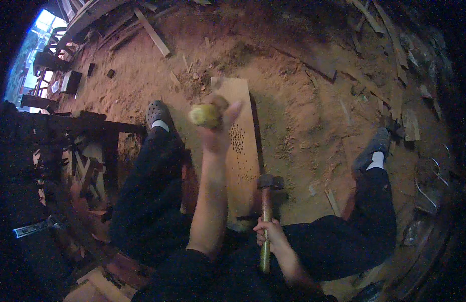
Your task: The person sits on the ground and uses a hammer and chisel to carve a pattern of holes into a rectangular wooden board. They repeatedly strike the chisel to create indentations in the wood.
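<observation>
My right hand (273,235) is wrapped around the wooden handle of a hammer (266,204), whose dark metal head points away from me beside the board's right edge. My left hand (218,132) is raised over a long pale wooden board (243,166), blurred by motion, its thumb sticking out to the right. In its grip is a yellowish round-ended thing (204,116), like the butt of a handle; the rest of it is hidden. A cluster of small dark holes marks the board's middle. The board lies lengthwise between my legs.
Sawdust-covered ground (313,136) spreads around the board, with loose wood strips (152,32) scattered on it. A dark wooden frame (92,123) stands at the left. A blue-and-white tool (34,228) lies at the lower left. My shoes (157,113) rest either side of the board.
</observation>
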Available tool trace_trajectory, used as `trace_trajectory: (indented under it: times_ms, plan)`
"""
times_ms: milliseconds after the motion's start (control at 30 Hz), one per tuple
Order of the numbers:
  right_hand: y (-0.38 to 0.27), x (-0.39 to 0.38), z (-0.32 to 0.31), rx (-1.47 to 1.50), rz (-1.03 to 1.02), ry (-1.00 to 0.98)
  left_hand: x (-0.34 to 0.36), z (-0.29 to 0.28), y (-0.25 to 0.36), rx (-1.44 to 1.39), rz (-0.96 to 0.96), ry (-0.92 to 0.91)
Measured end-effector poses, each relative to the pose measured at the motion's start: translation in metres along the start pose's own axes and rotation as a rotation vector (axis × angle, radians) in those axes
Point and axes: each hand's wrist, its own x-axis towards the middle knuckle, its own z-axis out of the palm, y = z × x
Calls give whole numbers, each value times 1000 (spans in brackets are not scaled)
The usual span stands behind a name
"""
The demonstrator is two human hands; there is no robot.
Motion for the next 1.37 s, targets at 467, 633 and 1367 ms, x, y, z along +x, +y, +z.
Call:
trace_trajectory:
  times_ms: [467, 633, 1367]
  plan:
    - [1, 2, 0, -4, 12, -10, -31, -72, -87, -95, -231, -99]
    - [3, 4, -3, -7, 16, -1, -29, -61, -85, 113, -214, -175]
    - [1, 5, -2, 19, 53, -19, -55, -72, -117, 294, -200, -282]
